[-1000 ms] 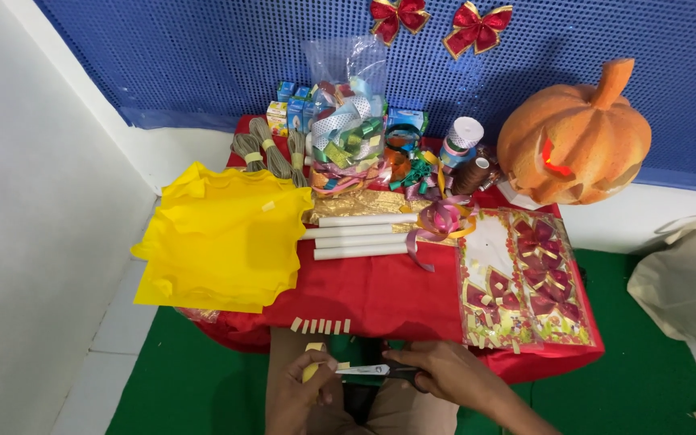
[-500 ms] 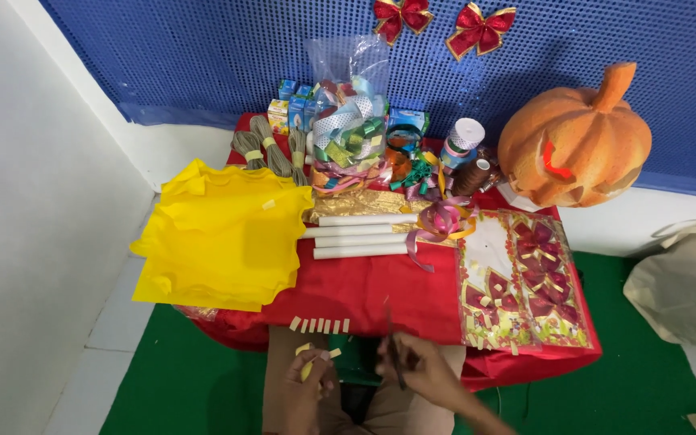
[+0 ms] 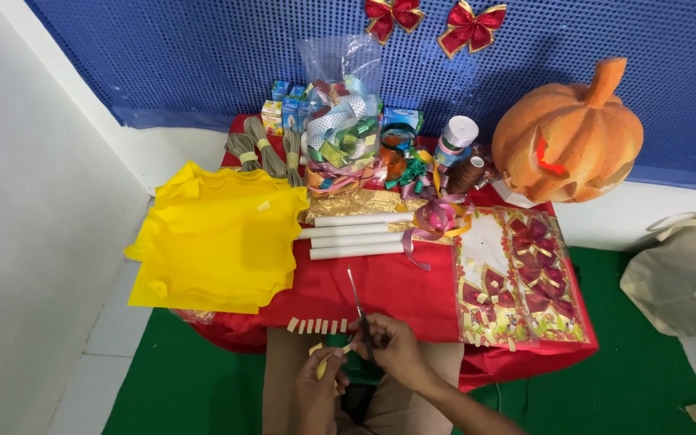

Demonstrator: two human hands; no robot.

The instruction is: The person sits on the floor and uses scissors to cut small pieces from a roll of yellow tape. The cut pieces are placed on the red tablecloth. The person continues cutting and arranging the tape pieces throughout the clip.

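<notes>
clear ribbon bag (image 3: pixel 340 121), small boxes (image 3: pixel 283 109) behind

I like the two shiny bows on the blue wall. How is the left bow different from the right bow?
The left bow is cut off at its top by the picture's edge, while the right bow shows whole. The left bow hangs a little higher than the right bow. The right bow tilts, with its right loop raised, while the left bow sits more level. Both are red with gold edging, pinned on the blue dotted wall.

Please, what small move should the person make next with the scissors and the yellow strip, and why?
Probably bring the scissors down to the yellow strip. The right hand holds them with blades pointing up and away, while the left hand pinches the strip below. A row of cut pieces lies on the red cloth.
</notes>
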